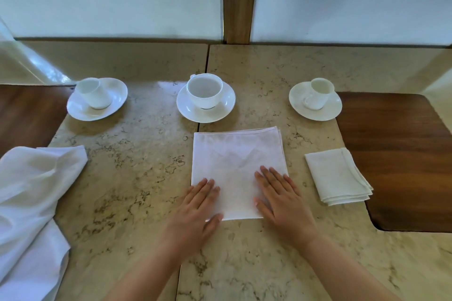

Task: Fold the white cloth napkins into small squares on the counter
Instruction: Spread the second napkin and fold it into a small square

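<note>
A white cloth napkin (234,151), folded into a layered square, lies flat on the marble counter (137,178) in front of me. My left hand (195,210) rests palm down on its near left corner, fingers together and extended. My right hand (278,195) presses flat on its near right part, fingers slightly spread. Neither hand grips the cloth. A smaller folded napkin (338,176) lies to the right, apart from the hands. A heap of unfolded white cloth (31,203) sits at the left edge.
Behind the napkin stand three white cups on saucers: one tipped on its saucer at the left (96,98), one upright in the middle (205,96), one on its side at the right (315,99). Dark wooden surfaces (396,154) flank the counter.
</note>
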